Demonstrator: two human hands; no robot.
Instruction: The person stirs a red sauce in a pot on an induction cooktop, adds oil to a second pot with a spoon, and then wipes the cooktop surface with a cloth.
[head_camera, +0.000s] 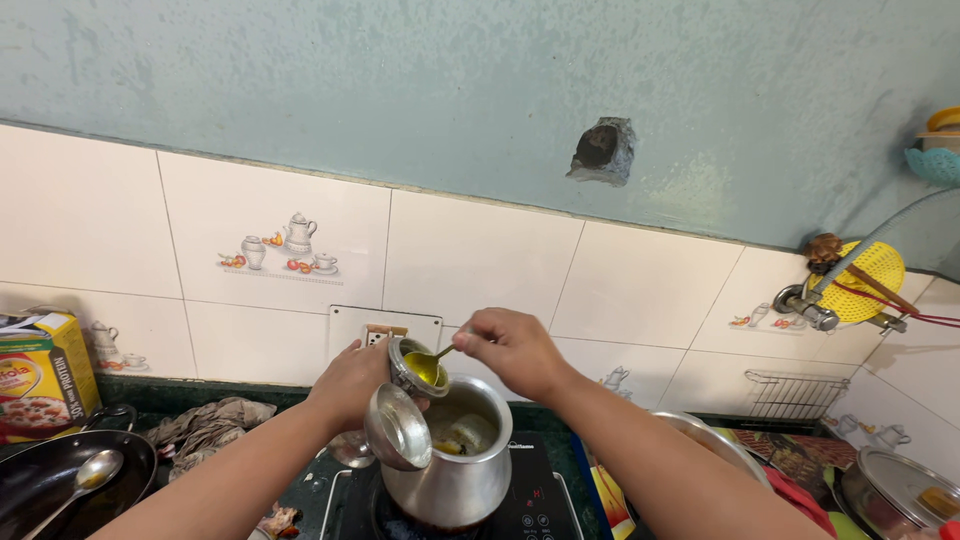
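My left hand (350, 385) holds a small steel container (403, 372) tilted over a steel pot (455, 465), with the container's round lid (396, 433) hanging open below it. My right hand (515, 350) grips a spoon (428, 366) whose bowl carries yellow oily liquid at the container's mouth. The pot stands on a black induction cooktop (530, 505) and holds pale pieces of food in liquid.
A dark pan with a spoon (60, 480) lies at the left, beside a yellow carton (40, 375) and a crumpled cloth (205, 425). A steel vessel (900, 490) and wire rack (795, 395) are at the right. A tap (810, 305) and yellow strainer (865, 280) hang on the tiled wall.
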